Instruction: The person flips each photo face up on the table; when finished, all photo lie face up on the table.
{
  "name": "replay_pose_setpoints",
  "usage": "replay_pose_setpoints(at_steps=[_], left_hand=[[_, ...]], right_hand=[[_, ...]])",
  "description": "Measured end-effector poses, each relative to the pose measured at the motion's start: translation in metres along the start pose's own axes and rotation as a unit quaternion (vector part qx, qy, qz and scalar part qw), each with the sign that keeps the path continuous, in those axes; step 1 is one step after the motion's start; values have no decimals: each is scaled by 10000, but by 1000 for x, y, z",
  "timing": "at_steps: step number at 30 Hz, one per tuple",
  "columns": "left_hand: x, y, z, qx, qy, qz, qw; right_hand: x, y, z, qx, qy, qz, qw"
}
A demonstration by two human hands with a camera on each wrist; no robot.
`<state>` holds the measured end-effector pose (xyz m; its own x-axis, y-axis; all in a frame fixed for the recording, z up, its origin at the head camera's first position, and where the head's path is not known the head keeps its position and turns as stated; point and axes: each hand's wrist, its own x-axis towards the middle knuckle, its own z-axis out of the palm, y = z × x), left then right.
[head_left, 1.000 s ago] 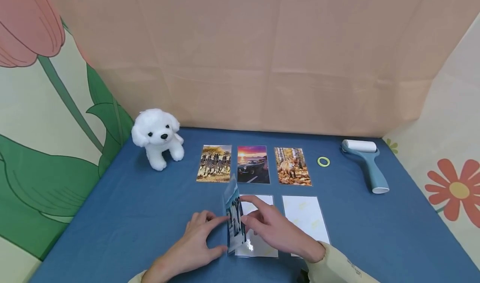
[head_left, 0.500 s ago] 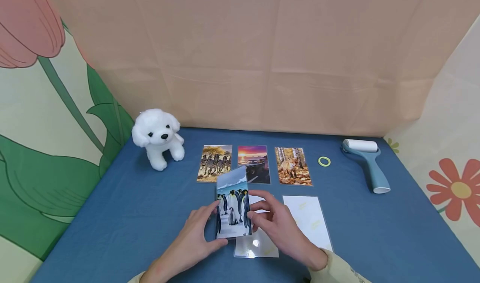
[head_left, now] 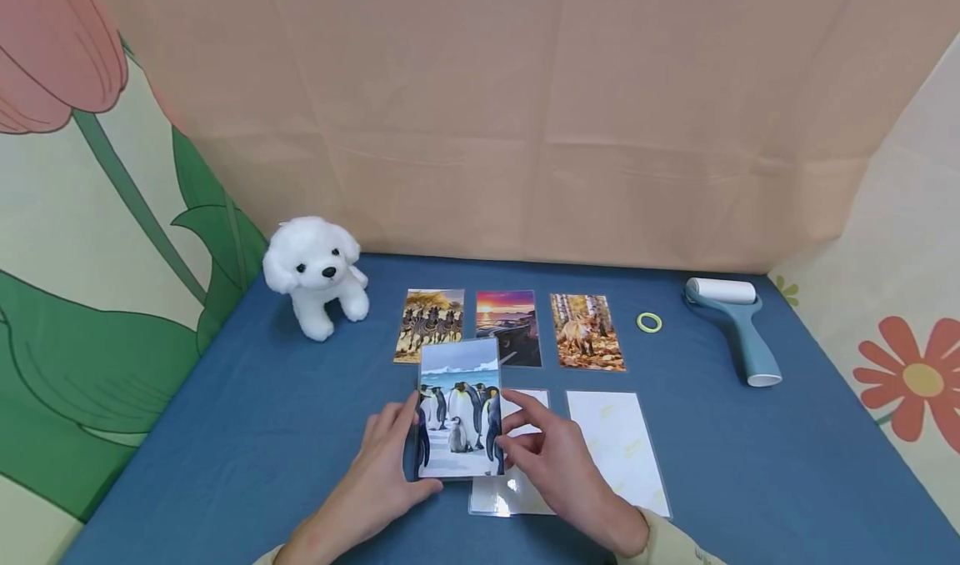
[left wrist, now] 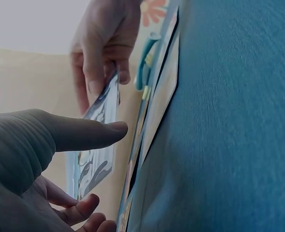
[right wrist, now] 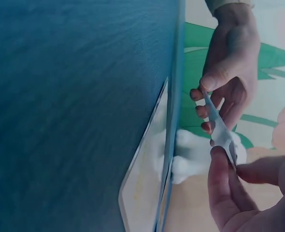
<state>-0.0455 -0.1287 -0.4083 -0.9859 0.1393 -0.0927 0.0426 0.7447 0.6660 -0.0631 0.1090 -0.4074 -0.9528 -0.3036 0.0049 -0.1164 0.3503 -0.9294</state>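
A glossy photo card of penguins (head_left: 459, 398) is held up over the near middle of the blue table, its picture towards the head camera. My right hand (head_left: 562, 458) pinches its right edge between thumb and fingers, as the right wrist view shows on the card (right wrist: 220, 129). On its left side is my left hand (head_left: 372, 475), fingers at the edge and thumb stretched out near the lower corner. Beneath the penguin card, a white-backed card (head_left: 504, 497) is partly covered. Another white-backed card (head_left: 617, 444) lies to its right.
Behind lie photo cards of zebras (head_left: 431, 325), a car at sunset (head_left: 507, 311), partly overlapped in view, and a fox (head_left: 587, 332). A yellow-green ring (head_left: 649, 322) and a blue-handled lint roller (head_left: 738, 327) lie right. A white plush dog (head_left: 315, 277) sits back left.
The penguin card has turned from nearly edge-on to facing the head camera and shifted slightly left. My left hand has moved a little left, while my right hand keeps its pinch.
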Motion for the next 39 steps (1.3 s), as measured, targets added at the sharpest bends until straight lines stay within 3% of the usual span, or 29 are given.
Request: replay_pose_setpoints(at_steps=[7, 22, 30, 35, 39], left_hand=[[-2, -1, -5, 127, 59, -2, 9999], [-6, -4, -8, 131, 227, 148, 9995], [-11, -10, -17, 284, 62, -148, 9995], [-15, -19, -24, 312, -17, -286, 9991], [-15, -27, -27, 304, -107, -386, 9987]], right_hand=[[1, -2, 3, -1059, -389, -261, 9933], [2, -3, 11, -1893, -648, -145, 9797], [4, -5, 21, -2285, -745, -110, 9706], [6, -9, 30, -2749, -708, -320, 9583], [8, -10, 37, -3266, -649, -480, 9417]])
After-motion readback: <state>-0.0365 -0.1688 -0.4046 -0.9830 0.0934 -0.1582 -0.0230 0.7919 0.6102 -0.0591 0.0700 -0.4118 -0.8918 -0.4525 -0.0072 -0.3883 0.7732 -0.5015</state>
